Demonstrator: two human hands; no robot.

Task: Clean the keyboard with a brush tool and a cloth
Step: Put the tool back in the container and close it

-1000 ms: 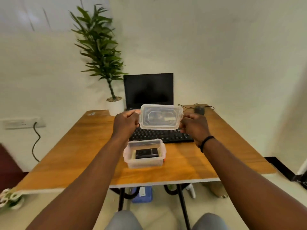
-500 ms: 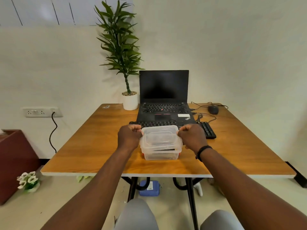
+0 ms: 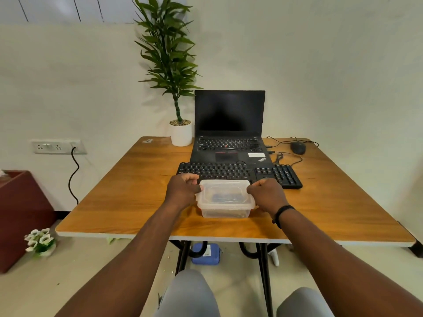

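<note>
A clear plastic container (image 3: 225,210) stands on the wooden table (image 3: 128,202), with its clear lid (image 3: 225,187) resting on top. My left hand (image 3: 183,191) grips the lid's left edge and my right hand (image 3: 266,194) grips its right edge. Something dark and bluish shows blurred through the plastic; I cannot tell what it is. Just behind the container lies a black keyboard (image 3: 238,171), partly hidden by my hands. No brush or cloth shows in the open.
An open black laptop (image 3: 229,133) sits behind the keyboard. A potted plant (image 3: 180,131) stands to its left, a wired mouse (image 3: 298,147) with loose cables at the back right. A red-brown cabinet (image 3: 20,213) stands on the floor at left.
The lid, held up in both hands a second ago, has come down onto the container. The view has shifted left and down.
</note>
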